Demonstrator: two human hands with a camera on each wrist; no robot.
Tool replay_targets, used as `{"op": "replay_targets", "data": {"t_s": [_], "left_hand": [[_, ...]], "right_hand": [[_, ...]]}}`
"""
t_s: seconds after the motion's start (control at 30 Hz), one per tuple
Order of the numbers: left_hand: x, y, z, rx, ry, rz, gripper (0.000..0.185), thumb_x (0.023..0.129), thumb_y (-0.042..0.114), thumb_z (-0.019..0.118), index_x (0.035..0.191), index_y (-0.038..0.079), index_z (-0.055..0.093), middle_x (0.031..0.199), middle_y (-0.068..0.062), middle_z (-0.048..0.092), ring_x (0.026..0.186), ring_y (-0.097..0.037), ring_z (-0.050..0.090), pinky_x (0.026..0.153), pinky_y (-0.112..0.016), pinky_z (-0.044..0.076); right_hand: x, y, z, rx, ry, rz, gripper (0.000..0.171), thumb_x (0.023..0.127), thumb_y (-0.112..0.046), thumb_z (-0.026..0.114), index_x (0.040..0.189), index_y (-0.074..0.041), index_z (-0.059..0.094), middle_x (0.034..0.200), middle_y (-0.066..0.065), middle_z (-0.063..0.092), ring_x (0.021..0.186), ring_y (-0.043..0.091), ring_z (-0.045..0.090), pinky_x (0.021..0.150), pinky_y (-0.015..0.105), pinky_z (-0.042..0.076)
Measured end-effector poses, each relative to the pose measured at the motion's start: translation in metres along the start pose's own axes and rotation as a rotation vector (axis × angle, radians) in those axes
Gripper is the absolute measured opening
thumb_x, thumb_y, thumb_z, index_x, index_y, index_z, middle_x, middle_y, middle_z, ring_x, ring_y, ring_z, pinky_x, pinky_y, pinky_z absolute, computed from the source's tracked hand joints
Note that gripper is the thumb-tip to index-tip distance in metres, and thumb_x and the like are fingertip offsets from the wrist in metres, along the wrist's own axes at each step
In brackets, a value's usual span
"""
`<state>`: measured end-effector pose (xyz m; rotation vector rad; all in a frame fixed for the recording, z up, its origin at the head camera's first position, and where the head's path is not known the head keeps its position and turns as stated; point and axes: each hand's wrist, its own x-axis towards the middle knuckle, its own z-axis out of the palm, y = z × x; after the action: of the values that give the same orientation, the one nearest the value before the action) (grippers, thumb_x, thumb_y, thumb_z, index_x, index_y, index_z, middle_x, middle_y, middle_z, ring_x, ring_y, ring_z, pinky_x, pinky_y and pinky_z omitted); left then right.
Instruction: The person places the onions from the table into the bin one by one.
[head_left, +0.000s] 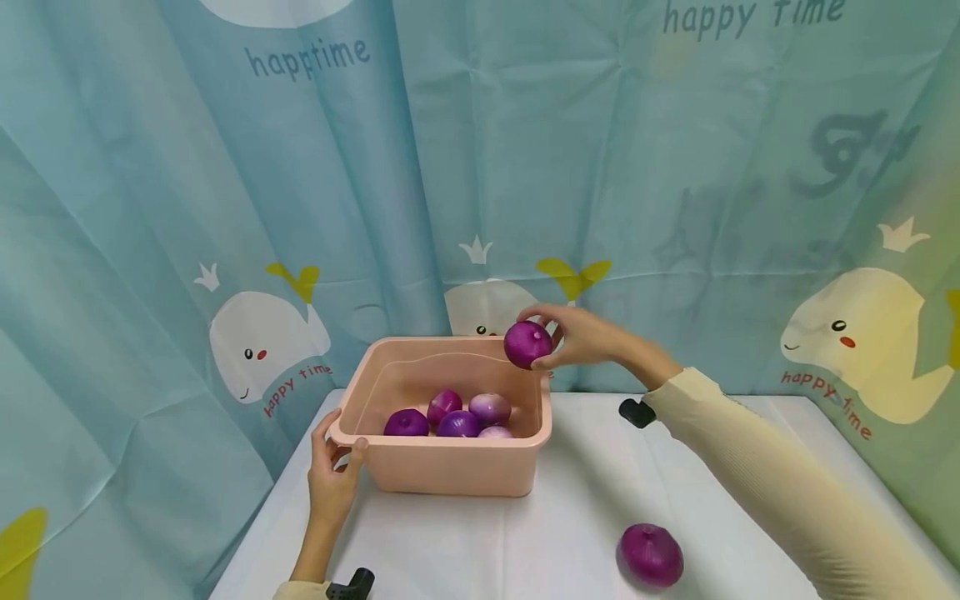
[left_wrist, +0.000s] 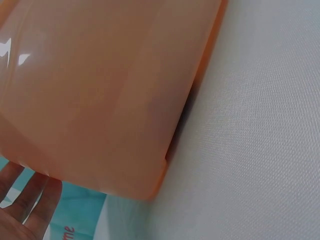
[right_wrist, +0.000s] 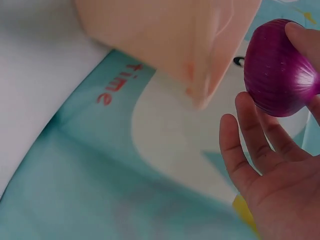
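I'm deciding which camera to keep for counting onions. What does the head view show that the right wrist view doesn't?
Only the head view shows the onions inside the tub, the loose onion on the table and the left hand gripping the tub's corner. Only the right wrist view shows the right hand's fingers close up. Both show the pink tub, the right hand and the held onion.

Right sleeve (head_left: 780, 479): long, cream colour, fine ribbed knit, reaching to the wrist.
Left sleeve (head_left: 300, 590): only a small cream edge shows at the bottom of the head view.
Right wrist device (head_left: 636, 412): small, black, rounded, just below the cuff.
Left wrist device (head_left: 352, 583): small, black, similar shape.
Hands: bare, no rings or gloves visible.
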<state>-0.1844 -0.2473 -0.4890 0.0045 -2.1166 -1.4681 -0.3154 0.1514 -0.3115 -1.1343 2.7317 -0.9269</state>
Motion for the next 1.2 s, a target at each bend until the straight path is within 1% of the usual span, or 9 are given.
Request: {"op": "replay_targets", "data": {"t_s": [0.1, 0.27, 0.4, 0.5, 0.6, 0.87, 1.0, 1.1, 1.2], "left_hand": [[0.000, 0.000, 0.000, 0.001, 0.000, 0.001, 0.067, 0.099, 0.011, 0.065, 0.158, 0.018, 0.033, 0.150, -0.018, 0.053, 0.102, 0.002, 0.054, 0.079, -0.013, 0.048], [-0.001, -0.001, -0.001, 0.022, -0.003, -0.007, 0.068, 0.100, 0.011, 0.064, 0.158, 0.018, 0.032, 0.149, -0.019, 0.052, 0.102, 0.003, 0.054, 0.079, -0.014, 0.048], [-0.001, 0.001, -0.001, 0.015, -0.004, -0.009, 0.067, 0.100, 0.012, 0.065, 0.158, 0.020, 0.033, 0.150, -0.017, 0.053, 0.103, 0.001, 0.054, 0.080, -0.013, 0.048], [-0.001, 0.000, -0.001, 0.012, -0.002, -0.006, 0.067, 0.100, 0.011, 0.065, 0.158, 0.019, 0.033, 0.150, -0.017, 0.053, 0.103, 0.001, 0.054, 0.080, -0.013, 0.048], [0.000, -0.002, -0.001, 0.014, -0.001, -0.001, 0.067, 0.099, 0.010, 0.065, 0.158, 0.017, 0.033, 0.149, -0.019, 0.053, 0.102, 0.002, 0.054, 0.079, -0.012, 0.048], [0.000, -0.001, 0.000, -0.001, -0.011, 0.005, 0.067, 0.100, 0.011, 0.064, 0.158, 0.019, 0.033, 0.150, -0.017, 0.053, 0.103, 0.000, 0.055, 0.080, -0.014, 0.049], [0.001, 0.000, 0.000, -0.015, -0.012, 0.016, 0.066, 0.099, 0.010, 0.065, 0.157, 0.019, 0.034, 0.149, -0.017, 0.053, 0.103, -0.001, 0.056, 0.079, -0.013, 0.049], [0.001, 0.000, 0.000, -0.005, -0.009, 0.020, 0.066, 0.099, 0.009, 0.065, 0.157, 0.017, 0.034, 0.148, -0.019, 0.053, 0.103, 0.001, 0.055, 0.080, -0.012, 0.049], [0.001, -0.001, 0.000, 0.010, -0.006, 0.013, 0.067, 0.099, 0.010, 0.065, 0.158, 0.017, 0.033, 0.148, -0.020, 0.053, 0.103, 0.002, 0.055, 0.080, -0.012, 0.048]], "right_hand": [[0.014, -0.009, 0.007, 0.031, -0.039, 0.007, 0.067, 0.081, -0.020, 0.088, 0.139, -0.019, 0.055, 0.119, 0.014, 0.063, 0.084, 0.021, 0.070, 0.079, 0.035, 0.058], [0.036, -0.021, 0.020, 0.024, -0.068, 0.024, 0.067, 0.080, -0.022, 0.089, 0.138, -0.021, 0.055, 0.119, 0.012, 0.061, 0.089, 0.022, 0.070, 0.080, 0.033, 0.058], [0.054, -0.029, 0.032, 0.030, -0.087, -0.008, 0.067, 0.079, -0.021, 0.089, 0.137, -0.019, 0.056, 0.119, 0.012, 0.061, 0.097, 0.026, 0.068, 0.083, 0.032, 0.058], [0.065, -0.033, 0.040, 0.013, -0.094, -0.039, 0.064, 0.079, -0.023, 0.089, 0.134, -0.018, 0.057, 0.119, 0.010, 0.062, 0.103, 0.026, 0.064, 0.085, 0.030, 0.057], [0.074, -0.036, 0.047, 0.010, -0.095, -0.058, 0.062, 0.079, -0.024, 0.090, 0.131, -0.017, 0.059, 0.117, 0.010, 0.064, 0.106, 0.026, 0.061, 0.086, 0.030, 0.055], [0.087, -0.039, 0.061, 0.034, -0.151, -0.004, 0.059, 0.081, -0.025, 0.088, 0.131, -0.017, 0.058, 0.119, 0.008, 0.062, 0.109, 0.025, 0.058, 0.086, 0.030, 0.054], [0.090, -0.038, 0.066, 0.071, -0.189, 0.025, 0.058, 0.083, -0.022, 0.087, 0.132, -0.017, 0.056, 0.121, 0.007, 0.062, 0.113, 0.026, 0.058, 0.088, 0.031, 0.054], [0.091, -0.037, 0.070, 0.096, -0.209, 0.055, 0.057, 0.084, -0.020, 0.086, 0.132, -0.020, 0.056, 0.122, 0.006, 0.062, 0.115, 0.026, 0.058, 0.089, 0.032, 0.055], [0.092, -0.036, 0.072, 0.092, -0.217, 0.062, 0.056, 0.085, -0.020, 0.085, 0.132, -0.021, 0.055, 0.123, 0.005, 0.061, 0.116, 0.025, 0.059, 0.089, 0.032, 0.055]]}}
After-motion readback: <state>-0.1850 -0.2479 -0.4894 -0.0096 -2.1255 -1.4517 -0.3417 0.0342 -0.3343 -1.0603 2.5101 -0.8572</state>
